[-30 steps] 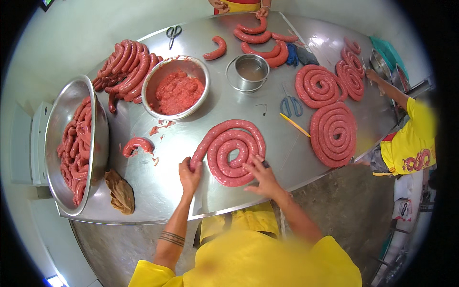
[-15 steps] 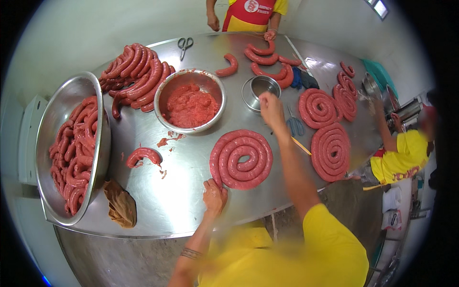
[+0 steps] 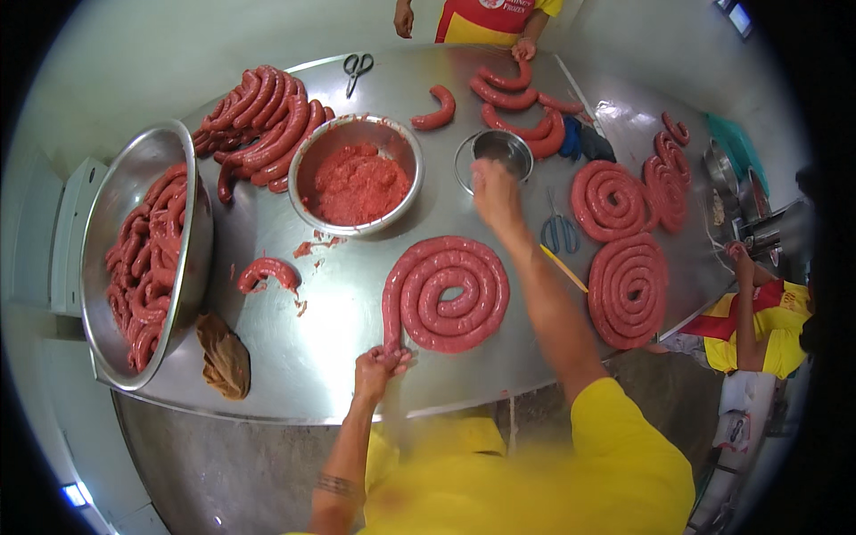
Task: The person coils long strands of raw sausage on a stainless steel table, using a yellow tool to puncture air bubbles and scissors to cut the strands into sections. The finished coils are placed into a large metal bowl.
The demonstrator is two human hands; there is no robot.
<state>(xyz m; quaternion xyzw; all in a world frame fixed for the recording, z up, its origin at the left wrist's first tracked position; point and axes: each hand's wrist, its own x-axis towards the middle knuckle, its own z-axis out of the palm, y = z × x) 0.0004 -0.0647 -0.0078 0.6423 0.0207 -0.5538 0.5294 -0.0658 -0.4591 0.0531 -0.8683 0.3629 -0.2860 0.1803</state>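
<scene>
A large spiral of raw sausage (image 3: 486, 267) lies flat on the steel table in front of me. My left hand (image 3: 379, 367) is closed around its loose outer end, close to the front edge. My right hand (image 3: 495, 194) reaches to the near rim of a small metal bowl (image 3: 513, 147) beyond the spiral. Its fingers are curled together, and whatever may be in them is hidden. A thin metal ring (image 3: 461, 169) shows beside that bowl. Scissors (image 3: 560, 234) and a yellow stick (image 3: 563, 267) lie right of my right forearm.
Ground meat fills a steel bowl (image 3: 308, 214); a large basin (image 3: 201, 241) holds sausage links. Stacked sausages (image 3: 276, 134), black scissors (image 3: 355, 73), a sausage piece (image 3: 267, 272) and a brown cloth (image 3: 223, 357) surround them. More coils (image 3: 629, 290) lie right. Two co-workers stand at the far and right sides.
My left hand has drawn the sausage end toward the front edge, and that end is now straighter. My right hand has shifted slightly left at the small bowl. The right co-worker's arms have come down.
</scene>
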